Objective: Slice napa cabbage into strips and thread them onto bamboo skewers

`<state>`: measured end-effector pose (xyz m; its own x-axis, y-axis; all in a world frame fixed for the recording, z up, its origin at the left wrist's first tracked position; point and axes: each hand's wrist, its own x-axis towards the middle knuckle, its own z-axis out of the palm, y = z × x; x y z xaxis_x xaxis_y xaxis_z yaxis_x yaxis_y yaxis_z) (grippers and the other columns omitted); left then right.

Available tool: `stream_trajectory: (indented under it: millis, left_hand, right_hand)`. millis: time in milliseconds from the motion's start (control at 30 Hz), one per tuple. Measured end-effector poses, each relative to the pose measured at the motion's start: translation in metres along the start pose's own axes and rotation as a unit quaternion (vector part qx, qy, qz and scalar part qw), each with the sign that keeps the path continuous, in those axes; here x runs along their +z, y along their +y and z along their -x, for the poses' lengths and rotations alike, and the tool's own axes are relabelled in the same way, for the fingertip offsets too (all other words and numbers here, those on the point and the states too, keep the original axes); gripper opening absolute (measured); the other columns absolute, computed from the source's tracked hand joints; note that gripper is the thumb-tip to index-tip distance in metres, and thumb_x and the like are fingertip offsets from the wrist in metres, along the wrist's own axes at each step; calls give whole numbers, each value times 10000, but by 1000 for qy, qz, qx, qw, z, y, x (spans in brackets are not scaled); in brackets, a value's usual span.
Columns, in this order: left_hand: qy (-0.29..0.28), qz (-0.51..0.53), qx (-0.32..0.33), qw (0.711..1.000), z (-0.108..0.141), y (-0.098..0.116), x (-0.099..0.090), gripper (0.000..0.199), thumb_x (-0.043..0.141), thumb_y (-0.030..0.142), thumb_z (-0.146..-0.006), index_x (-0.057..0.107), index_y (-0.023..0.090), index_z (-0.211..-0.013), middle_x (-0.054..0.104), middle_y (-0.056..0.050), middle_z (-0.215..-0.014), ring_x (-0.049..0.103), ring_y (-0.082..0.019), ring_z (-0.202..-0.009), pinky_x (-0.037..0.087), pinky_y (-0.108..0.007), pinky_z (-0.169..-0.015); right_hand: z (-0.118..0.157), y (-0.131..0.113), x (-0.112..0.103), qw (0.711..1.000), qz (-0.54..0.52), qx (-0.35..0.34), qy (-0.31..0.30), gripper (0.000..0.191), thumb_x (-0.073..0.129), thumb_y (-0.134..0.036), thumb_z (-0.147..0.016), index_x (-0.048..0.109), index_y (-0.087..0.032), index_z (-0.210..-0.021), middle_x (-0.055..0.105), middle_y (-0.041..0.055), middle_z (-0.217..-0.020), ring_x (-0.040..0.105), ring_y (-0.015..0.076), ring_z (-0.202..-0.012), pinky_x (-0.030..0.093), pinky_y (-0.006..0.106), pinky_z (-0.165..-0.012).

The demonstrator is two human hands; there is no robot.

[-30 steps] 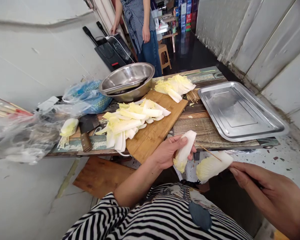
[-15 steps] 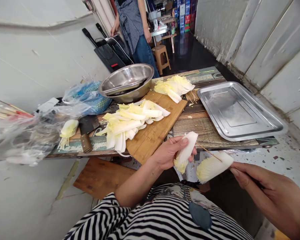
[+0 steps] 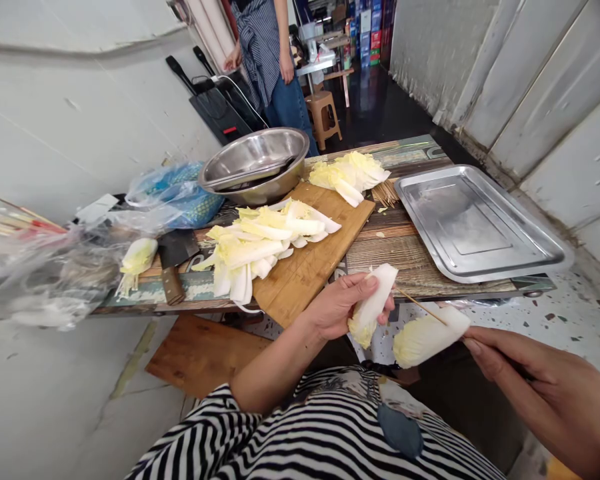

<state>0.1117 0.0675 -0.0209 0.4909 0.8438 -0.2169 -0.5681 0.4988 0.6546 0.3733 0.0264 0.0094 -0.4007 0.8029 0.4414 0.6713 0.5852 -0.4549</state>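
Between the thumb and fingers of my left hand (image 3: 347,303) is a pale cabbage leaf (image 3: 377,297), its yellow frilled end hanging down. My right hand (image 3: 540,387) pinches the near end of a thin wooden skewer (image 3: 420,305). A second cabbage leaf (image 3: 425,339) is threaded on that skewer, close to my right fingertips. The skewer's far tip lies at the leaf in my left hand; whether it has pierced it I cannot tell. Piles of cut cabbage leaves (image 3: 260,243) lie on the wooden cutting board (image 3: 310,267), with more cabbage leaves (image 3: 350,173) at its far end.
A metal tray (image 3: 480,227) lies on the table's right side, beside loose skewers (image 3: 386,193). Behind the board stands a steel basin (image 3: 260,160). A cleaver (image 3: 175,263), a small cabbage piece (image 3: 139,257) and plastic bags (image 3: 175,200) are at left. Another person (image 3: 275,73) stands beyond the table.
Both hands, the skewer and the leaves have barely shifted, a few pixels to the right. The person beyond the table has moved a hand slightly.
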Motion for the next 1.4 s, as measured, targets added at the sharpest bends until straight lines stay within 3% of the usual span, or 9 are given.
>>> stream_trajectory:
  millis: [200, 400, 600, 800, 1233, 1400]
  left_hand:
    - [-2, -1, 0, 1000, 1, 0, 2, 483, 907, 498, -690, 653, 115, -840, 694, -41, -728, 633, -119, -560, 508, -239, -577]
    - [-1, -13, -9, 1000, 1, -1, 1, 511, 905, 515, -685, 639, 111, -851, 691, -43, -736, 631, -118, -558, 505, -235, -561]
    - [11, -49, -17, 999, 3, 3, 4, 535, 917, 536, -650, 656, 108, -837, 698, -47, -735, 639, -123, -549, 492, -228, -538]
    - [20, -81, -20, 996, 3, 4, 4, 527, 914, 545, -648, 690, 99, -816, 714, -70, -755, 652, -129, -576, 501, -234, -559]
    - [7, -118, -23, 993, 0, 7, 12, 563, 923, 587, -590, 735, 87, -768, 733, -96, -768, 646, -130, -600, 506, -241, -584]
    - [1, -148, -22, 989, -2, 7, 12, 547, 895, 600, -634, 755, 92, -785, 733, -92, -760, 657, -127, -618, 506, -231, -598]
  right_hand:
    - [0, -1, -1, 1000, -5, -6, 1, 203, 541, -331, -992, 725, -267, -1049, 782, -41, -793, 717, 111, -580, 595, 131, -678]
    - [-1, -2, -3, 999, -35, 21, -3, 226, 572, -368, -966, 774, -281, -1020, 806, -40, -869, 734, 103, -614, 571, 107, -618]
    - [-1, 0, -7, 988, -111, 92, -55, 281, 625, -439, -917, 817, -283, -1052, 778, -19, -762, 724, 132, -603, 552, 140, -531]
    - [4, 6, -9, 971, -145, 152, -114, 363, 612, -493, -914, 805, -269, -1124, 747, 4, -747, 722, 153, -663, 558, 163, -560]
    - [-5, 4, -11, 945, -207, 199, -154, 378, 632, -544, -883, 819, -273, -1068, 746, 27, -752, 711, 173, -684, 563, 186, -576]
    - [-10, 1, -11, 945, -204, 197, -162, 385, 599, -541, -905, 826, -260, -1037, 731, 29, -715, 687, 160, -646, 556, 182, -558]
